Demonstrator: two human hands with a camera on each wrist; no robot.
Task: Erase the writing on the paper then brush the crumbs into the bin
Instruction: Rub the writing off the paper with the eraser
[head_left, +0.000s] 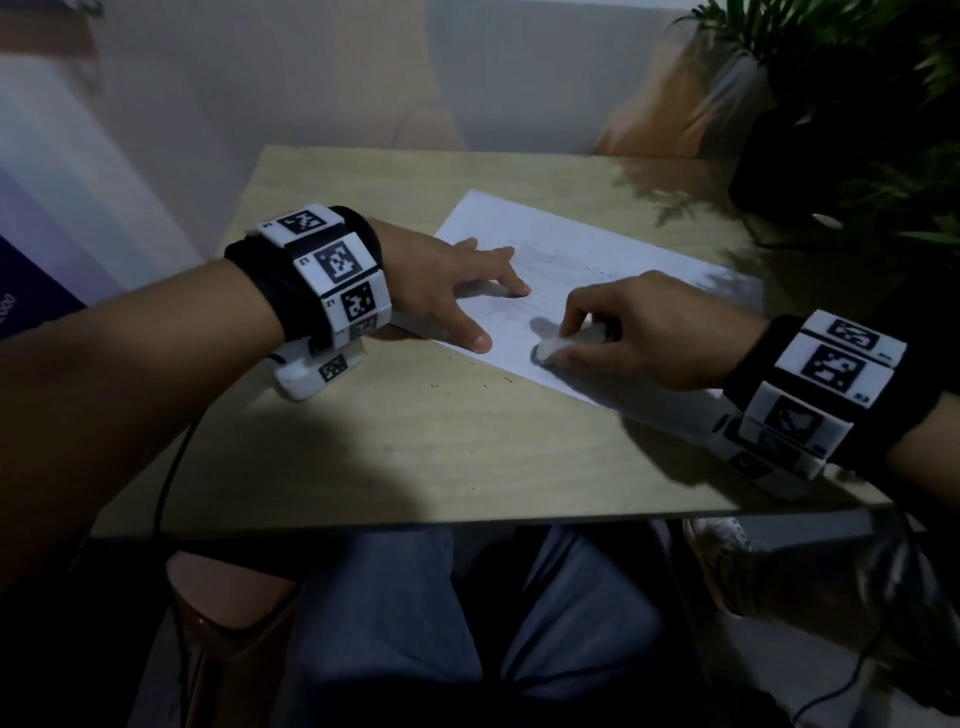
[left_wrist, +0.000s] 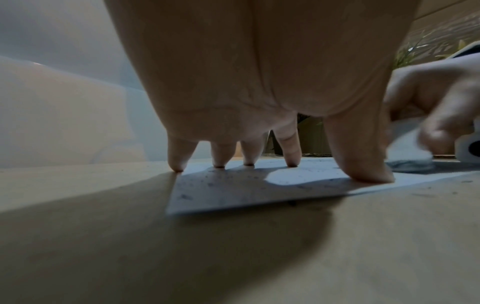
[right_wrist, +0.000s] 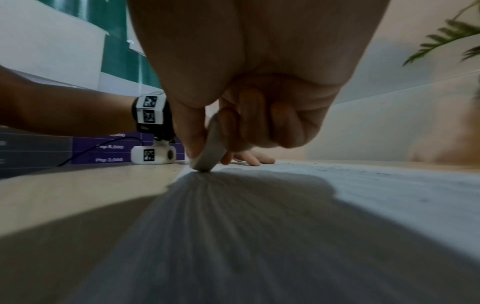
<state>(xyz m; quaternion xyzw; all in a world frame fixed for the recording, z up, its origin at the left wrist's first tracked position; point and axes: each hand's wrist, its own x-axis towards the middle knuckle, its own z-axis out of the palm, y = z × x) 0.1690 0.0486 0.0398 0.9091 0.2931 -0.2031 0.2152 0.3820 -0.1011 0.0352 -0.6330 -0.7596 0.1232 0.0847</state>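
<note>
A white sheet of paper lies slanted on the wooden table, with faint grey smudges and dark crumbs on it. My left hand is spread flat, its fingertips and thumb pressing the paper's left end. My right hand pinches a white eraser between thumb and curled fingers. The eraser's tip touches the paper near its front edge. No bin shows in any view.
A potted plant in a dark pot stands at the table's far right corner. Small dark crumbs lie on the wood just in front of the paper. A wall runs behind the table; my knees are under its front edge.
</note>
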